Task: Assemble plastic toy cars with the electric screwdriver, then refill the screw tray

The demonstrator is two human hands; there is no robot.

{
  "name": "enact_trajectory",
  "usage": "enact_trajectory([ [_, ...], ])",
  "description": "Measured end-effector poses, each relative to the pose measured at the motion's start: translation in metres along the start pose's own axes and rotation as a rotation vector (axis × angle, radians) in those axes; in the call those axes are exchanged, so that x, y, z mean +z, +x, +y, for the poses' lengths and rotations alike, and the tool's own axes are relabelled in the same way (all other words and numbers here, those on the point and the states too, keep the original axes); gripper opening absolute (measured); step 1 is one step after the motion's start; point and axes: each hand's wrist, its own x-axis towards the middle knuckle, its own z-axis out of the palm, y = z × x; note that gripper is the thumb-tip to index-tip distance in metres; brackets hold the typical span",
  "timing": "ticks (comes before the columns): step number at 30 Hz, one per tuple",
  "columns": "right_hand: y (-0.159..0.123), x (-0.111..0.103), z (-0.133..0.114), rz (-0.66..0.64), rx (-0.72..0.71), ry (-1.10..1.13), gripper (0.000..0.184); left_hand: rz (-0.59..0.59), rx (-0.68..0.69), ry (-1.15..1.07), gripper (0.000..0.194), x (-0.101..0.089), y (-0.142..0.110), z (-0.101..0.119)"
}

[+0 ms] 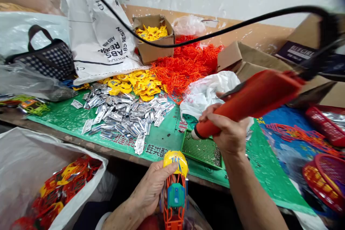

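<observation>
My left hand [151,186] grips a toy car [176,194] with a yellow front piece, an orange-red lattice frame and a teal block in its middle. The thumb presses on the yellow part, in front of the table edge. In my right hand [232,133] is a red electric screwdriver [250,97], its fingers wrapped round the body. The screwdriver's nose points down to the left, over a green mesh basket [198,148]. Small metal pieces, probably screws, lie at the basket's right end. The screwdriver's tip cannot be made out clearly.
Silver metallic plates [121,116] lie heaped on the green table cover [167,129], by yellow parts [145,84] and orange-red frames [188,66]. A black cable [215,30] crosses overhead. A white bag [94,167] holding toy parts stands at lower left; cardboard boxes [153,48] stand behind.
</observation>
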Motion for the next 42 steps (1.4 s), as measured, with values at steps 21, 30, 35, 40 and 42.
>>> enact_trajectory([
  [21,-0.051,0.02,-0.028,-0.184,0.04,0.12,0.054,-0.028,0.069,-0.048,0.038,0.003,0.001,-0.003],
  [30,-0.053,0.011,-0.02,-0.258,0.037,0.081,0.023,-0.038,0.072,-0.066,0.034,0.005,0.0,-0.004],
  [35,-0.054,0.011,-0.019,-0.279,0.051,0.088,0.023,-0.006,0.051,-0.048,0.038,0.007,0.001,-0.002],
  [40,-0.055,0.01,-0.017,-0.249,0.059,0.034,0.028,0.005,0.045,-0.032,0.041,0.005,0.001,-0.004],
  [42,-0.056,0.009,-0.016,-0.25,0.057,-0.007,0.027,0.007,0.05,-0.029,0.041,0.004,0.001,-0.007],
])
